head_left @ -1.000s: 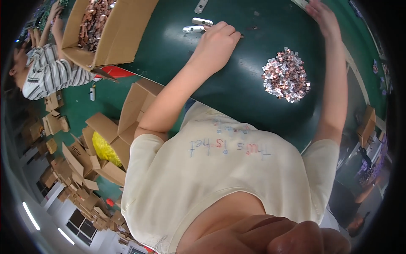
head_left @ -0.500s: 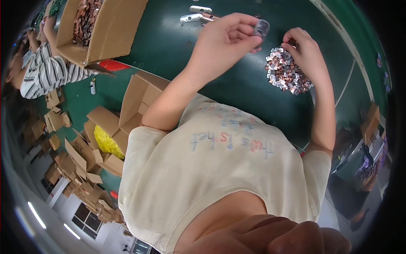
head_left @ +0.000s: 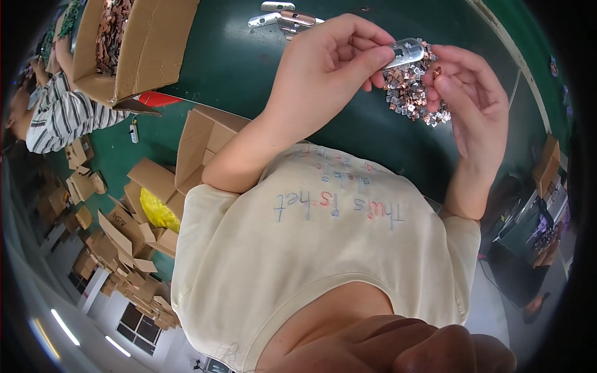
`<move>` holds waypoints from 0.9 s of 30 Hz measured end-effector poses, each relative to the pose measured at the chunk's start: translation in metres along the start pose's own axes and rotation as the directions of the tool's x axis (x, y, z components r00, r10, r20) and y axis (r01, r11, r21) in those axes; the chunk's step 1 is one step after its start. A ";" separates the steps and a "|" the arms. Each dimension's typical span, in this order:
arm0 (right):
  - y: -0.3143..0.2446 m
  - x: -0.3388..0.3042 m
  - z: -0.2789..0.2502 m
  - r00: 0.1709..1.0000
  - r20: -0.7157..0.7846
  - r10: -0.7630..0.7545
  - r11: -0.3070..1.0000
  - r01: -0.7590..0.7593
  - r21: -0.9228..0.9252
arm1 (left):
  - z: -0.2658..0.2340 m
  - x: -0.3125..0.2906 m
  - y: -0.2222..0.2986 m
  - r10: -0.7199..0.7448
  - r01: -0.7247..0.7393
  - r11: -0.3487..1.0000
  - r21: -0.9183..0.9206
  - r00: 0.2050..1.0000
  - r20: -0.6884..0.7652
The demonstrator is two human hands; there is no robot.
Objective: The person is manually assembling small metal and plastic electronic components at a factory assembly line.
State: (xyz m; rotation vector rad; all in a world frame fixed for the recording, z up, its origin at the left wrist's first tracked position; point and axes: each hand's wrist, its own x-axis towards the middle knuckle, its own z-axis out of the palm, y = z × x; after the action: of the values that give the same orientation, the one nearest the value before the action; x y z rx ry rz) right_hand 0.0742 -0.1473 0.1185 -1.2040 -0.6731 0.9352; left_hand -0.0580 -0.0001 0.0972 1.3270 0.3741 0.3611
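Note:
My left hand (head_left: 345,68) is closed on one end of a silver metal casing (head_left: 407,53), long and narrow with a rounded end and small cutouts. Facing it, my right hand (head_left: 469,90) pinches a small copper-coloured metal clip (head_left: 437,72) between thumb and finger. A narrow gap separates the clip from the casing. Below and behind both lies a pile of small silver and copper metal clips (head_left: 407,93) on the green table (head_left: 230,68). Several similar silver and copper-toned casings (head_left: 292,18) rest on the table beyond my left hand.
At the far left stands a cardboard box (head_left: 149,56) full of copper-coloured metal parts. Open cartons (head_left: 205,140), one holding a yellow plastic bag (head_left: 158,210), sit left of the table. Another person in a striped shirt (head_left: 53,121) works farther left.
My right hand has lifted off the pile with a clip and turned toward the casing. The casing has tilted and moved right, nearer that hand.

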 end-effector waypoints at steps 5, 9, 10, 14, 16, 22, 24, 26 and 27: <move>0.006 -0.003 0.006 0.995 0.009 -0.094 0.993 0.095 -0.073 | 0.005 -0.003 -0.001 0.012 -0.009 0.999 0.052 0.999 -0.044; 0.005 -0.003 0.013 0.910 -0.068 -0.408 0.784 0.311 -0.538 | 0.012 -0.005 0.002 0.049 -0.041 0.993 0.107 0.996 -0.075; 0.007 -0.002 0.012 0.789 0.157 -0.593 0.431 0.476 -0.767 | 0.013 -0.006 0.002 0.046 -0.040 0.995 0.096 0.997 -0.061; 0.010 -0.001 0.015 0.646 0.397 -0.651 0.083 0.582 -0.809 | 0.016 -0.009 0.009 0.040 -0.040 0.999 -0.004 0.998 -0.043; 0.014 -0.003 0.015 0.619 0.420 -0.663 0.036 0.587 -0.809 | 0.016 -0.011 0.012 0.038 -0.038 0.999 -0.005 0.999 -0.032; 0.014 -0.013 0.015 0.501 0.577 -0.645 -0.284 0.543 -0.790 | 0.019 -0.020 0.012 0.023 -0.021 0.997 -0.073 0.999 0.023; 0.016 -0.014 0.011 0.435 0.624 -0.649 -0.375 0.530 -0.760 | 0.019 -0.020 0.009 0.002 0.002 0.996 -0.089 0.999 0.047; 0.020 -0.012 0.010 0.429 0.625 -0.653 -0.375 0.533 -0.758 | 0.021 -0.021 -0.004 0.261 -0.260 0.963 0.065 0.965 0.005; 0.019 -0.011 0.009 0.417 0.627 -0.658 -0.383 0.532 -0.755 | 0.018 -0.019 -0.003 0.264 -0.265 0.962 0.062 0.964 0.013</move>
State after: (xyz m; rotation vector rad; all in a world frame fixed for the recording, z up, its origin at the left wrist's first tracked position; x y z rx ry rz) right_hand 0.0567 -0.1512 0.1025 -1.5689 -1.8398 -0.9373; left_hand -0.0665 -0.0252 0.0991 1.4432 0.2050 0.5739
